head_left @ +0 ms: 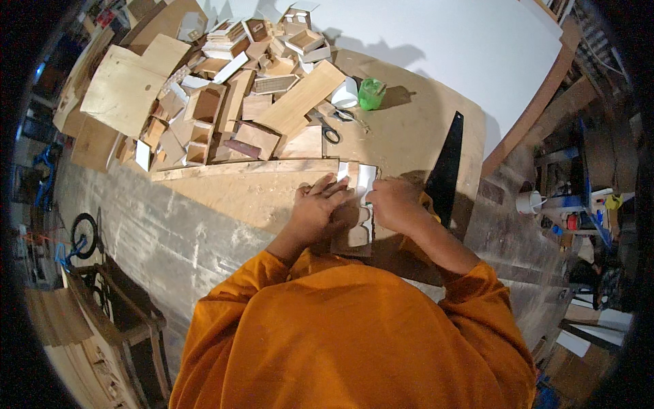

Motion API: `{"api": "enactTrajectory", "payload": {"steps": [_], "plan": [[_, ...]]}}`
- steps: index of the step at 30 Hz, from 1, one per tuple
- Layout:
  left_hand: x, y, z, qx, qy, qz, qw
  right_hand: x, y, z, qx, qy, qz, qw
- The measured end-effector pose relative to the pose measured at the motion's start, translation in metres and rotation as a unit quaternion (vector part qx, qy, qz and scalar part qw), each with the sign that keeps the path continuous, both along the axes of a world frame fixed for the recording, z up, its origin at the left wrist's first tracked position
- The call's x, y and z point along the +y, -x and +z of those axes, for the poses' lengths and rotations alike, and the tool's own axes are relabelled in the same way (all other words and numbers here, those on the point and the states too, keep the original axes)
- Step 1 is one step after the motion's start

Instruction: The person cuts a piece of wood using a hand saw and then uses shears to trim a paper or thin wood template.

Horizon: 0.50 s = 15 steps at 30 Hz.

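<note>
In front of me a small narrow board [353, 242] lies on the worktable, with a white strip [366, 178] along its right side. My left hand [317, 213] rests on the board's left part, fingers spread and pressing down. Closed at the strip's right edge is my right hand [397, 203]. A small green bit shows beside its fingertips, but the fingers hide what they hold. To the right of that hand lies a handsaw with a dark blade [447, 160].
Wooden offcuts and small box-like pieces [204, 105] pile up at the back left, with a long plank [303, 99] on top. Beside them are scissors [330, 133], a white cup [345, 92] and a green container [371, 94]. A large white sheet [449, 51] covers the far side.
</note>
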<state>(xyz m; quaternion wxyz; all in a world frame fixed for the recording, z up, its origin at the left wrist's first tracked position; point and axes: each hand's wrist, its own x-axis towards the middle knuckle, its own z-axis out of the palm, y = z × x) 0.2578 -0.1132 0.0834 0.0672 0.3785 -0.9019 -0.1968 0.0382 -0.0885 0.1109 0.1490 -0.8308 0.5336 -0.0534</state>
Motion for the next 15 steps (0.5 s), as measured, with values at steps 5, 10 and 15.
{"api": "enactTrajectory", "payload": {"steps": [5, 10, 15], "plan": [[0.001, 0.000, 0.000, 0.005, -0.001, 0.002, 1.000, 0.017, 0.011, 0.009, -0.057, -0.009, -0.049, 0.997], [0.004, 0.000, 0.000, 0.052, 0.007, 0.005, 0.999, 0.034, 0.008, 0.010, -0.084, -0.016, -0.094, 0.992], [0.005, 0.000, -0.008, 0.084, -0.002, 0.007, 0.996, 0.040, 0.005, 0.001, -0.116, 0.005, -0.122, 0.986]]}}
